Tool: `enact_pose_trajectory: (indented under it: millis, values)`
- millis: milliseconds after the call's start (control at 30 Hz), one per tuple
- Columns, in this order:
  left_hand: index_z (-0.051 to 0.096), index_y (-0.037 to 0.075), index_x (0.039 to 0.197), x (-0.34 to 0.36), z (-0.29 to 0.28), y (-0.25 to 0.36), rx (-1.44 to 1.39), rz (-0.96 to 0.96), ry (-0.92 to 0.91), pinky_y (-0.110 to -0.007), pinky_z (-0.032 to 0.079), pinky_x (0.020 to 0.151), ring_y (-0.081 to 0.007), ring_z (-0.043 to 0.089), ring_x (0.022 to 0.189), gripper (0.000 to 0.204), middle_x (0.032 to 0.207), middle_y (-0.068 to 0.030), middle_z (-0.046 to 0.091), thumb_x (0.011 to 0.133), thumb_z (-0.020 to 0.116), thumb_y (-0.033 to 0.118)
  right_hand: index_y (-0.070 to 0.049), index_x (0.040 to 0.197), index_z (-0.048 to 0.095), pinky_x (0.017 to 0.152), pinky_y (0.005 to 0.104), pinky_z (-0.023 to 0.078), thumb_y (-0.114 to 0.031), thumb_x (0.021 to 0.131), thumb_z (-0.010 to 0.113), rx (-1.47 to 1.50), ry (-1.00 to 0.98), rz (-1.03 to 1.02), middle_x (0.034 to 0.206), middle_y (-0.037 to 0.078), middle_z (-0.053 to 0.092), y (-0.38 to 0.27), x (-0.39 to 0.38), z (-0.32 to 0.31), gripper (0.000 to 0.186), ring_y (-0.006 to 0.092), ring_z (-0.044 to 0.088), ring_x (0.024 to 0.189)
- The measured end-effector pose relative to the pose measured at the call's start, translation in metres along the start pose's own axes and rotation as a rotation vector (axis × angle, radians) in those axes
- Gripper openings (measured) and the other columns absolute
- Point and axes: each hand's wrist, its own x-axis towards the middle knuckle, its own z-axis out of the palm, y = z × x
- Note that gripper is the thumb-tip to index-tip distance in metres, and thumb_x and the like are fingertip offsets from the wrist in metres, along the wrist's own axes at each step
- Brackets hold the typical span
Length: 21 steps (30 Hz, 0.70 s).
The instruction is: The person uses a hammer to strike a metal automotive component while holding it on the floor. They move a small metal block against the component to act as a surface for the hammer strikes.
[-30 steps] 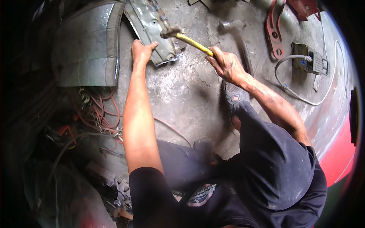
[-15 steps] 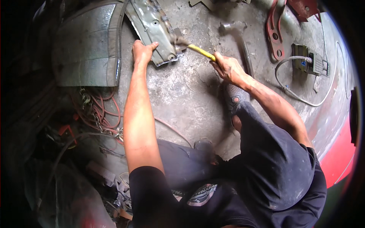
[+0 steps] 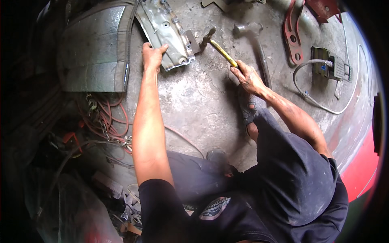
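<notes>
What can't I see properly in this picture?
In the head view:
- Far end of the sheet-metal panel: cut off by the top edge.
- Left hand: some fingertips hidden, by the panel or the hand itself.
- Grip end of the yellow-handled hammer: covered by the right hand.
- Top of the red bracket: cut off by the top edge.

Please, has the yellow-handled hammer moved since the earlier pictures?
Yes. The yellow-handled hammer has moved to the right, away from the metal panel and closer to the other hammer, which lies on the floor.
</notes>
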Motion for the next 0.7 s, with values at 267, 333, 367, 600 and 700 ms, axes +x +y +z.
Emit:
enact_pose_trajectory:
  millis: [267, 333, 367, 600, 700]
  values:
    - [0.055, -0.009, 0.112, -0.007, 0.004, 0.000, 0.095, -0.018, -0.030, -0.038, 0.055, 0.084, -0.0255, 0.069, 0.091, 0.046, 0.104, -0.0216, 0.070, 0.078, 0.083, 0.004, -0.001, 0.106, 0.054, 0.067, 0.0469, 0.043, -0.038, 0.105, 0.055, 0.052, 0.010, 0.017, 0.076, 0.021, 0.057, 0.006, 0.004, -0.001, 0.037, 0.0329, 0.055, 0.069]
    - [0.053, -0.008, 0.114, -0.016, 0.008, 0.002, -0.060, -0.021, -0.032, -0.038, 0.055, 0.084, -0.0252, 0.068, 0.092, 0.046, 0.105, -0.0208, 0.069, 0.080, 0.081, 0.002, -0.001, 0.105, 0.053, 0.067, 0.0469, 0.043, -0.038, 0.105, 0.055, 0.062, 0.024, 0.018, 0.075, 0.020, 0.056, 0.008, 0.004, -0.002, 0.037, 0.0320, 0.054, 0.068]
    - [0.051, -0.008, 0.116, -0.023, 0.010, 0.004, -0.216, -0.030, -0.036, -0.037, 0.054, 0.085, -0.0248, 0.068, 0.092, 0.045, 0.106, -0.0201, 0.068, 0.081, 0.079, -0.001, -0.001, 0.104, 0.053, 0.067, 0.0469, 0.042, -0.038, 0.105, 0.056, 0.070, 0.033, 0.023, 0.075, 0.020, 0.056, 0.008, 0.005, -0.003, 0.037, 0.0312, 0.054, 0.068]
    - [0.052, -0.006, 0.116, -0.075, 0.008, 0.002, -0.221, 0.075, 0.077, -0.035, 0.053, 0.085, -0.0228, 0.066, 0.092, 0.041, 0.104, -0.0174, 0.068, 0.084, 0.076, 0.003, -0.002, 0.103, 0.053, 0.066, 0.0456, 0.043, -0.039, 0.104, 0.056, 0.090, 0.036, 0.020, 0.075, 0.017, 0.055, 0.011, 0.004, -0.002, 0.037, 0.0280, 0.054, 0.069]
    - [0.055, -0.006, 0.113, -0.091, -0.001, -0.010, -0.171, 0.112, 0.085, -0.034, 0.053, 0.083, -0.0215, 0.067, 0.091, 0.040, 0.102, -0.0172, 0.070, 0.083, 0.079, 0.008, -0.002, 0.102, 0.053, 0.066, 0.0450, 0.043, -0.039, 0.104, 0.056, 0.116, 0.053, 0.014, 0.075, 0.016, 0.055, 0.013, 0.005, -0.003, 0.038, 0.0266, 0.054, 0.069]
